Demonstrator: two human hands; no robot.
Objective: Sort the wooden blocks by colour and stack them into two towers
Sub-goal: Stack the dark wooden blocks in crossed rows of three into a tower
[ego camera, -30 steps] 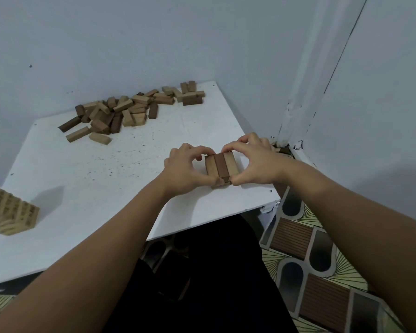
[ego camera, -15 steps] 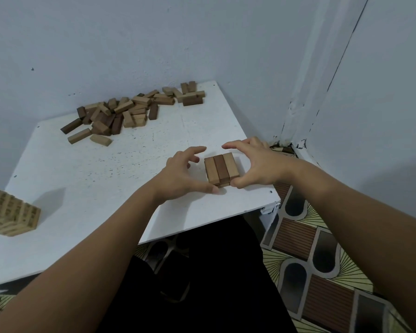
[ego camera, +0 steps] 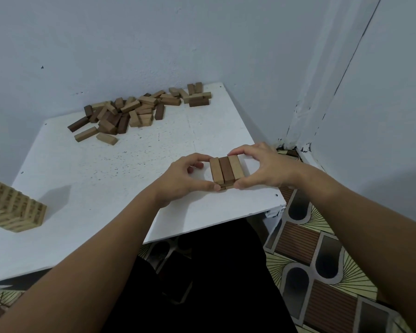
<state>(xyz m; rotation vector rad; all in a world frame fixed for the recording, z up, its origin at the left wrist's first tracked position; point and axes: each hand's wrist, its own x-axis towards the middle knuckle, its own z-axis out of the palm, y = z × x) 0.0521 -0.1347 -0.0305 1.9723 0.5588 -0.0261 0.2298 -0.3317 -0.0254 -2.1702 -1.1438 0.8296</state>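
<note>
Both forearms are reaching in from the bottom edge, converging on a small block stack (ego camera: 227, 171) sitting near the front right corner of the white surface (ego camera: 139, 164).

Left hand (ego camera: 185, 179) is coming in palm-down, wrist slightly bent, fingers curled. Its thumb tip is pressing the near left corner of the stack; index finger is arching over toward the far left edge, tip just short of the block, contact hard to tell. Grip is partly curled, not wrapped round anything, only pinching at the stack's side.

Right hand (ego camera: 262, 168) is mirroring it: thumb touching the near right corner, fingers bending over the far right edge of the top layer, palm arched above the surface. Grip is bracketing the stack from the right, lightly pinching it.

Between the two grips the top layer is showing three blocks side by side, light, dark, light, long axis running away from the person. A lower layer is peeking out at the near edge; how many layers is unclear.

Far beyond the grips, at the surface's back edge against the wall, a loose pile of blocks (ego camera: 135, 111) is lying scattered, light and dark mixed. Well left of the left grip, a light-coloured tower (ego camera: 12, 210) is cut off by the frame edge, looking tilted in the wide lens.

Below the forearms, dark clothing and patterned floor tiles (ego camera: 322, 260) are showing.
</note>
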